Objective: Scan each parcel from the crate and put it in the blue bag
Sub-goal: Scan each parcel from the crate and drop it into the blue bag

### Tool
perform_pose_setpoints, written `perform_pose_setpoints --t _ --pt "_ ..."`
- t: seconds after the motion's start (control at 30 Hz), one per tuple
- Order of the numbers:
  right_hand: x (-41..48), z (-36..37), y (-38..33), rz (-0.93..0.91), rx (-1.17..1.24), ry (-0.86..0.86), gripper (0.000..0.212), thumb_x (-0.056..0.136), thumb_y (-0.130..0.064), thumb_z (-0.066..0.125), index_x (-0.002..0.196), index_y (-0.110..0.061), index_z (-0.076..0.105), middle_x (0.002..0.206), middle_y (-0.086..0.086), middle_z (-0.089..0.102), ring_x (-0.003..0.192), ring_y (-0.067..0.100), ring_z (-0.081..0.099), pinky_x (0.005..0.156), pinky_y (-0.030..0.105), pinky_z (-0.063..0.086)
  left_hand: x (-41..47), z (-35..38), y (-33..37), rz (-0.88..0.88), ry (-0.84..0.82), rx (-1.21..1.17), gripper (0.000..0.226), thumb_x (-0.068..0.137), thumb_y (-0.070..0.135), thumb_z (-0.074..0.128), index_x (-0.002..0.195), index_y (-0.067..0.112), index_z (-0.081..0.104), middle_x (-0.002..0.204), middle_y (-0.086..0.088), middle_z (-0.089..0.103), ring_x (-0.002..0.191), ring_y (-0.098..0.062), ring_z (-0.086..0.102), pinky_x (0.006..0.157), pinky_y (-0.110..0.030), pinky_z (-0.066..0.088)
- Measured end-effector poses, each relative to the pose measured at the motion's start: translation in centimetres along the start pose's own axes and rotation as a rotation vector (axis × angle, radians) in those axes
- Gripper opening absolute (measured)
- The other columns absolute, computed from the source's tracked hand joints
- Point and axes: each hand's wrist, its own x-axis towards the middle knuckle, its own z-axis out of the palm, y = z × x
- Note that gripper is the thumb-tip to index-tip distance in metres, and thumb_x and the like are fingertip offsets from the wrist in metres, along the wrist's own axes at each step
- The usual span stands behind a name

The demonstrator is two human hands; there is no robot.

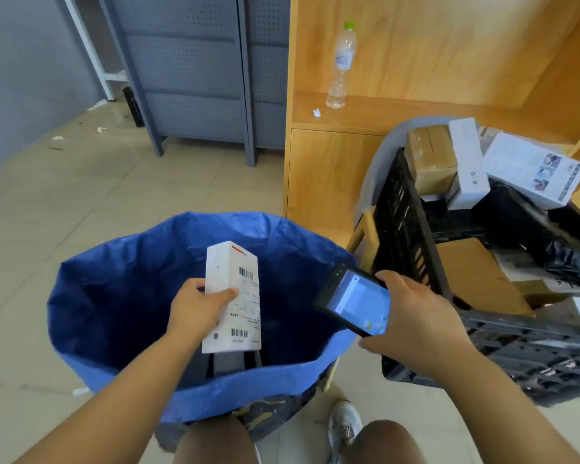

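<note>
Parcel under scan: a tall white box (pixel 231 296) with barcode labels on one long face, held upright at the centre of the frame, directly above the open mouth of the blue bag (pixel 114 279). The person's left hand (pixel 198 306) grips it along the left side, thumb across the front, which leaves the labels uncovered. Just right of it, the right hand (pixel 419 323) clasps a handheld scanner (pixel 355 304), screen lit, top end angled toward the labels; box and scanner are near but apart. By this arrangement, scanning appears to be the step in hand, and holding the box over the bag allows a straight drop afterwards. At the right of the frame, the black crate (pixel 402 236) holds the remaining parcels (pixel 432 162), brown and white. A water bottle (pixel 340 65) stands on the wooden shelf (pixel 416 108), upper right.
</note>
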Motion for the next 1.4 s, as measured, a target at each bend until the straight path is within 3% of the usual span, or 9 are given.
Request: perform_pose_setpoints --t 0.1,0.27,0.43,0.63,0.83,1.0,1.1,1.27,1.4 --pt "3.0 1.8 -0.7 0.019 -0.021 -0.046 0.096 0.059 -0.055 0.073 0.138 -0.024 0.028 0.119 -0.007 0.052 0.106 0.018 0.052 0.079 0.033 0.042 3.6 0.0 -1.6 -0.072 0.013 0.143 0.037 0.072 0.03 0.079 0.093 0.017 0.052 0.094 -0.001 0.064 0.069 -0.014 0.062 0.05 -0.027 0.041" --pt "8.2 4.8 -1.6 0.024 -0.124 -0.14 0.085 0.06 -0.053 0.072 0.128 -0.023 0.032 0.112 -0.005 0.053 0.102 0.021 0.053 0.071 0.033 0.037 9.2 1.7 -4.7 -0.214 -0.081 0.504 0.056 0.072 0.032 0.077 0.112 0.006 0.049 0.114 -0.016 0.054 0.084 -0.03 0.06 0.052 -0.03 0.041" --pt "13.0 8.0 -2.7 -0.021 -0.208 -0.249 0.079 0.061 -0.053 0.072 0.123 -0.022 0.035 0.11 -0.005 0.052 0.098 0.021 0.053 0.068 0.032 0.034 13.6 4.6 -8.4 -0.31 -0.186 0.719 0.047 0.074 0.037 0.075 0.104 0.01 0.052 0.094 -0.01 0.059 0.065 -0.022 0.056 0.048 -0.027 0.038" --pt "16.8 11.1 -3.2 -0.088 -0.291 -0.399 0.067 0.061 -0.047 0.074 0.11 -0.021 0.036 0.087 -0.005 0.037 0.078 0.019 0.038 0.067 0.033 0.031 17.0 9.0 -13.6 -0.434 -0.294 0.677 0.033 0.078 0.032 0.075 0.096 0.011 0.056 0.082 -0.005 0.056 0.058 -0.015 0.052 0.044 -0.027 0.036" --pt "18.6 13.1 -2.1 -0.104 -0.338 -0.496 0.064 0.063 -0.048 0.073 0.106 -0.023 0.033 0.097 -0.004 0.044 0.082 0.02 0.041 0.067 0.034 0.032 19.2 14.2 -18.3 -0.561 -0.349 0.469 0.025 0.082 0.022 0.074 0.097 0.012 0.057 0.096 -0.01 0.065 0.058 -0.012 0.052 0.042 -0.022 0.037" --pt "19.2 14.3 -1.1 -0.097 -0.341 -0.516 0.068 0.063 -0.051 0.073 0.111 -0.024 0.033 0.106 -0.004 0.049 0.091 0.019 0.048 0.068 0.033 0.033 21.1 17.3 -20.2 -0.513 -0.39 0.535 0.025 0.089 0.031 0.066 0.105 0.013 0.06 0.113 -0.009 0.067 0.056 -0.005 0.046 0.039 -0.016 0.031" --pt "19.2 14.7 -0.7 -0.095 -0.344 -0.507 0.067 0.062 -0.051 0.072 0.11 -0.025 0.033 0.105 -0.005 0.049 0.089 0.018 0.047 0.067 0.032 0.032 21.9 18.2 -20.3 -0.542 -0.42 0.572 0.035 0.094 0.029 0.058 0.117 0.003 0.061 0.112 -0.013 0.067 0.072 -0.018 0.061 0.053 -0.025 0.047" --pt "19.0 14.7 -0.8 -0.092 -0.326 -0.529 0.067 0.063 -0.05 0.073 0.112 -0.024 0.034 0.106 -0.004 0.048 0.089 0.018 0.046 0.068 0.032 0.032 21.3 18.0 -20.0 -0.556 -0.526 0.75 0.046 0.098 0.041 0.047 0.129 0.006 0.054 0.126 -0.012 0.06 0.112 -0.025 0.057 0.084 -0.026 0.046" --pt "18.4 13.5 -1.2 -0.092 -0.31 -0.508 0.066 0.063 -0.049 0.074 0.109 -0.022 0.034 0.104 -0.002 0.048 0.083 0.018 0.039 0.07 0.033 0.033 20.1 16.6 -18.8 -0.393 -0.518 0.759 0.038 0.093 0.027 0.058 0.119 0.0 0.062 0.122 -0.018 0.063 0.113 -0.032 0.058 0.093 -0.036 0.046"
